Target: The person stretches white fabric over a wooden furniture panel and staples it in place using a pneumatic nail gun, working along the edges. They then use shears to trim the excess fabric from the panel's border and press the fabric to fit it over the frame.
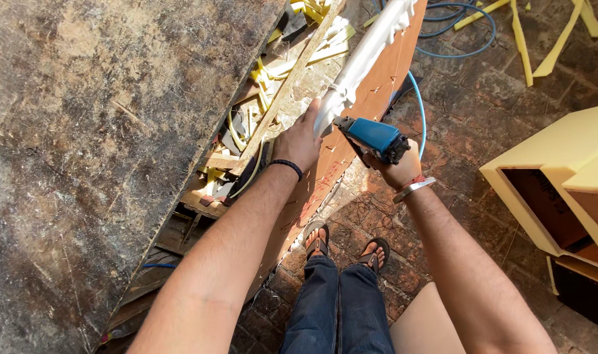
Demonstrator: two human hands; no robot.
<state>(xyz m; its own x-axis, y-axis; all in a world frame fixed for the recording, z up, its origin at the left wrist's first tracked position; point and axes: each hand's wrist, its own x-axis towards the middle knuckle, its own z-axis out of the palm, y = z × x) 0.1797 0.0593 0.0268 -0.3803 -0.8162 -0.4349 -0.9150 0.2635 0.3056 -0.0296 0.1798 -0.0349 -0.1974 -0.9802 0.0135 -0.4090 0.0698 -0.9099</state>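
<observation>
The right hand (398, 169), just right of the frame's centre, is clenched around the grip of a blue pneumatic staple gun (372, 137), whose nose touches the face of a brown plywood panel (384, 72). A metal bangle (413, 189) circles that wrist. Just to the left, the left hand (300, 141) grasps the panel's edge, fingers pressing down white fabric (364, 56) wrapped along it; a black band (287, 166) sits on its wrist. The panel runs from the top centre down toward the sandalled feet (346, 246). A blue air hose (418, 108) trails from the gun to the upper right. Yellow foam strips (523, 42) lie on the brick floor (469, 118); a worn worktable (95, 151) fills the left, a yellow foam-covered frame (561, 157) the right edge.
</observation>
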